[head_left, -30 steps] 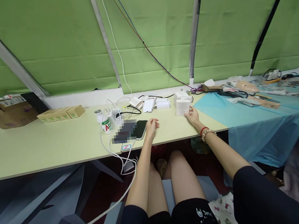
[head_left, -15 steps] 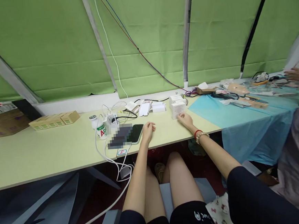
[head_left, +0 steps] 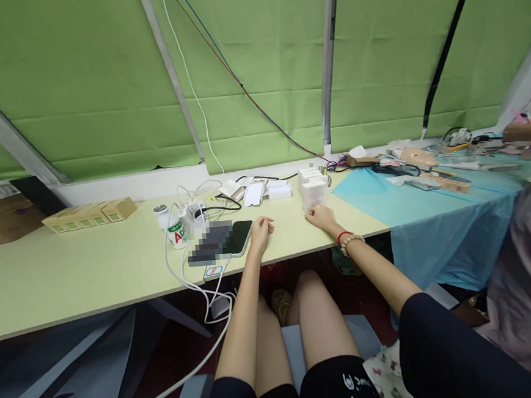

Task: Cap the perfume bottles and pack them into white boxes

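Note:
My left hand (head_left: 261,230) rests on the pale green table (head_left: 91,268) with its fingers curled loosely, right beside a dark phone (head_left: 238,237) and holding nothing. My right hand (head_left: 321,217) lies on the table with fingers curled under, just in front of a small white box (head_left: 313,193). Whether it still touches the box is hard to say. A red cord and a bead bracelet (head_left: 351,240) sit on my right wrist.
A white bottle (head_left: 176,233), a charger with white cables (head_left: 196,212) and flat white packs (head_left: 253,193) lie behind the phone. Cardboard boxes (head_left: 88,213) stand at the left. A blue cloth (head_left: 431,204) with tools covers the right, where another person's hand (head_left: 527,131) works.
My right hand has drawn back from the white box toward me and curled its fingers. The view has shifted right, showing another person's hand. My left hand has stayed put.

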The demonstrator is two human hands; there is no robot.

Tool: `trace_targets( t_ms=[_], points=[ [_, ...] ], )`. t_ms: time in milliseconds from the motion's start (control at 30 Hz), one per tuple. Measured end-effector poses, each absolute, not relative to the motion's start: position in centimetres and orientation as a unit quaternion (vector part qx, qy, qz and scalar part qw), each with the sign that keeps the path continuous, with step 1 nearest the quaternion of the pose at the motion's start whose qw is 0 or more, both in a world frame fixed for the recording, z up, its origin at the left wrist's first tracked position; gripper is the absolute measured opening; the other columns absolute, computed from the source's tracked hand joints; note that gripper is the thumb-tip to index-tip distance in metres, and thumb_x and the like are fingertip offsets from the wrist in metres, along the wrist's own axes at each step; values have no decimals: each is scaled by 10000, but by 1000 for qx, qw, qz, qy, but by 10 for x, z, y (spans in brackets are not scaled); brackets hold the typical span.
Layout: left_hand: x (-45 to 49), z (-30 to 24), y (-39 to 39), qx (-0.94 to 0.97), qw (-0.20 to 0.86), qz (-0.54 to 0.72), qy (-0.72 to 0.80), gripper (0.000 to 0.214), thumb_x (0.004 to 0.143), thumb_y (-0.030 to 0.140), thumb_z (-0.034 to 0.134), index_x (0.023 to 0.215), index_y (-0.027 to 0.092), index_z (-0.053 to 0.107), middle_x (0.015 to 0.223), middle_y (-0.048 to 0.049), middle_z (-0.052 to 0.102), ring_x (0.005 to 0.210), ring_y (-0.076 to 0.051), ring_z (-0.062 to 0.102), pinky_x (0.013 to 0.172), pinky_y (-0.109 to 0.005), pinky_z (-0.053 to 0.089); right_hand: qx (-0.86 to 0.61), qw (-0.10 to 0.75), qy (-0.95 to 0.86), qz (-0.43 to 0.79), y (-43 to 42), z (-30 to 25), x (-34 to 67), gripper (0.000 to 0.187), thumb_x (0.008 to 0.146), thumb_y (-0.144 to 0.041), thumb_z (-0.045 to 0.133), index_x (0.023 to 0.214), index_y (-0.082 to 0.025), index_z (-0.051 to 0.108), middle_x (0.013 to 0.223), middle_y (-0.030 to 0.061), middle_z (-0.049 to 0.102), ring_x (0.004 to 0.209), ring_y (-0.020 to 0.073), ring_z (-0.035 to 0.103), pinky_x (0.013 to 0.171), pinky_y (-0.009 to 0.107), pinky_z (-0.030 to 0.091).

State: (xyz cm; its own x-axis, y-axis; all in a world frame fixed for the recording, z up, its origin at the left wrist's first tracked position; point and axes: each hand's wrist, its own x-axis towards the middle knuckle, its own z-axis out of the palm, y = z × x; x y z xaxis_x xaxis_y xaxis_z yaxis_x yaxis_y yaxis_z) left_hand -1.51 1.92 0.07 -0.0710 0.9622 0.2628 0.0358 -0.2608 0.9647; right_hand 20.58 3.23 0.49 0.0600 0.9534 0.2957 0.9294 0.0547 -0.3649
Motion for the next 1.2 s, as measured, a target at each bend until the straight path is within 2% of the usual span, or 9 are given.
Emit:
trace_targets(
  t_ms=[500, 567, 667, 767, 867, 967, 1067, 1200],
  points=[
    [-16, 3, 16, 536, 408, 573, 466, 138, 680, 186, 453, 655, 152, 584, 518, 16, 543, 458, -82, 475, 518, -219, 366, -691, 225, -687, 7, 33, 1, 206, 251, 798, -298, 456, 696, -176, 650, 707, 51, 648, 696, 174, 583, 601, 247, 332],
    [-15, 2, 16, 537, 407, 573, 467, 140, 678, 180, 445, 657, 153, 581, 515, 17, 542, 458, -81, 473, 519, -218, 366, -686, 234, -689, 4, 33, 0, 206, 239, 805, -302, 455, 760, -179, 654, 758, 52, 652, 727, 182, 583, 635, 258, 354],
    [-15, 1, 16, 540, 404, 573, 467, 147, 675, 174, 435, 661, 153, 580, 517, 18, 541, 461, -81, 472, 520, -218, 371, -662, 254, -705, -7, 33, -1, 206, 236, 819, -292, 448, 905, -193, 644, 924, 62, 644, 882, 200, 569, 759, 287, 381],
    [-15, 1, 16, 543, 401, 573, 465, 152, 675, 172, 429, 665, 152, 579, 519, 19, 537, 465, -82, 473, 523, -219, 373, -634, 264, -726, -20, 32, -1, 207, 269, 815, -269, 460, 1035, -206, 601, 1042, 73, 595, 1018, 217, 516, 895, 334, 352],
    [-15, 0, 17, 545, 401, 573, 463, 154, 674, 173, 431, 667, 151, 583, 519, 16, 538, 464, -86, 475, 522, -224, 373, -656, 327, -677, -65, 31, -2, 208, 419, 779, -292, 507, 1179, -165, 492, 1127, 121, 522, 1067, 259, 465, 925, 382, 345],
    [-15, -1, 18, 547, 401, 572, 461, 152, 675, 174, 436, 662, 152, 586, 520, 14, 540, 465, -88, 477, 528, -229, 377, -695, 395, -592, -101, 32, -4, 208, 672, 710, -361, 597, 1286, -111, 358, 1173, 164, 455, 1081, 292, 431, 914, 396, 365],
    [-15, -1, 18, 549, 401, 570, 462, 149, 676, 172, 439, 665, 153, 587, 519, 16, 539, 469, -89, 477, 536, -230, 381, -710, 391, -578, -96, 33, -5, 207, 864, 661, -430, 647, 1349, -80, 261, 1200, 189, 425, 1076, 299, 438, 917, 395, 379],
    [-15, -1, 18, 554, 397, 566, 464, 150, 674, 166, 438, 668, 156, 587, 520, 17, 542, 477, -91, 479, 537, -229, 378, -757, 365, -535, -87, 36, -5, 205, 987, 656, -529, 627, 1389, -31, 192, 1212, 231, 429, 1069, 330, 469, 916, 424, 390]
  ],
)
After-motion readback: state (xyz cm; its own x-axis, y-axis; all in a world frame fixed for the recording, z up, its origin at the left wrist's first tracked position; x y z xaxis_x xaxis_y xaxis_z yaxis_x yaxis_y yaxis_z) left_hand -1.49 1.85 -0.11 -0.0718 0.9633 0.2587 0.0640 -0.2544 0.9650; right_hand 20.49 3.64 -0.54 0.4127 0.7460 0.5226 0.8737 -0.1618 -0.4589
